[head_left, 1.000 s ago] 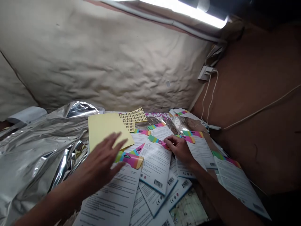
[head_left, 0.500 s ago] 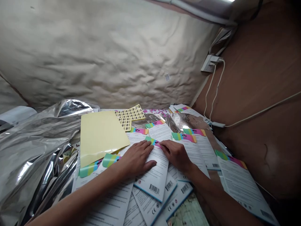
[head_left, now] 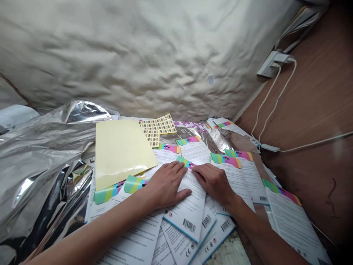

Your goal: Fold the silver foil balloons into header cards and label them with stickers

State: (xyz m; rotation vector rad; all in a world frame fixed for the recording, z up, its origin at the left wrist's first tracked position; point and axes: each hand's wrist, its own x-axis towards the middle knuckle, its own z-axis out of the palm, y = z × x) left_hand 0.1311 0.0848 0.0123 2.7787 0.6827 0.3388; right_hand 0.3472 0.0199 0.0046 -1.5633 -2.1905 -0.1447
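Note:
A white printed packet (head_left: 190, 206) with a rainbow-coloured top tab and a barcode lies on top of a loose pile of similar packets. Flat on its upper left part rests my left hand (head_left: 168, 186), fingers stretched out and thumb spread. My right hand (head_left: 213, 181) is closed, with its curled fingertips at the right end of the coloured tab. Whatever those fingertips press or pinch is hidden beneath them. Beyond both hands are a large pale yellow sheet (head_left: 121, 152) and yellow sticker sheets (head_left: 161, 125) printed with rows of small dark labels.
Crumpled silver foil (head_left: 49, 147) covers the left side. More packets lie to the right, including one packet (head_left: 292, 221) near the brown wall. A white power strip (head_left: 273, 64) hangs at the corner with white cables (head_left: 275, 101) running down. A pale wrinkled wall covering (head_left: 154, 66) closes off the back.
The scene has shifted right and slightly up in view as the camera turned. Both hands stay at nearly the same spots on the packet.

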